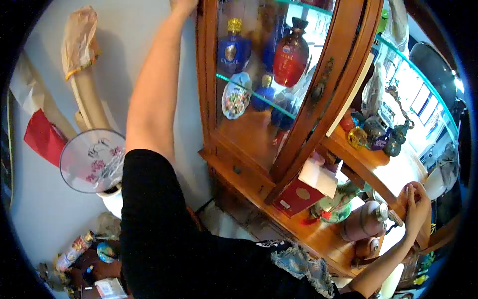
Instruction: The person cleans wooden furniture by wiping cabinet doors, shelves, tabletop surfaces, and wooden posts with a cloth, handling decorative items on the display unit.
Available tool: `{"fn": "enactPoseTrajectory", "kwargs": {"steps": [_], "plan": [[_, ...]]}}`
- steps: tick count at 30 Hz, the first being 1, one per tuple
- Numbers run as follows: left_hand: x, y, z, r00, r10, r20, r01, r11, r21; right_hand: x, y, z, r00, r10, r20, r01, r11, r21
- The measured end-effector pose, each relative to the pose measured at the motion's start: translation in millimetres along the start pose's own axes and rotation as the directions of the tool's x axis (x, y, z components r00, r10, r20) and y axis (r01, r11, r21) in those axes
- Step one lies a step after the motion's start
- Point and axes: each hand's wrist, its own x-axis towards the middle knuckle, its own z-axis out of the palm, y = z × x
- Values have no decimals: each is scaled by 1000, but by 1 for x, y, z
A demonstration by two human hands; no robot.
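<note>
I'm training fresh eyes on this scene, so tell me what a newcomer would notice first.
Probably the red bottle inside the wooden cabinet, near the top middle, with a blue bottle capped in gold to its left. Then the bare left arm, stretching up left of the cabinet to a left hand mostly cut off by the top edge. The brown jug stands out at lower right, near the right hand.

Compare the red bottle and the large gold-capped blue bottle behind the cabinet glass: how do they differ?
Colour: the red bottle is mostly red, while the blue bottle is deep blue.
Top: the red bottle has a dark, flared top; the blue bottle has a shiny gold cap.
Place: the red bottle is nearer the door handle than the blue bottle.
Shared: both stand inside the wooden cabinet.
</note>
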Motion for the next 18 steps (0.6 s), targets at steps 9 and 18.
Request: {"fn": "enactPoseTrajectory", "kwargs": {"steps": [9,18], "plan": [[-158,-44,-48,985,174,-13,-134,803,581,-1,21,6,998,-38,-43,40,998,47],[-364,-77,-88,960,10,-278,211,626,751,4,22,2,997,-70,12,70,996,47]]}}
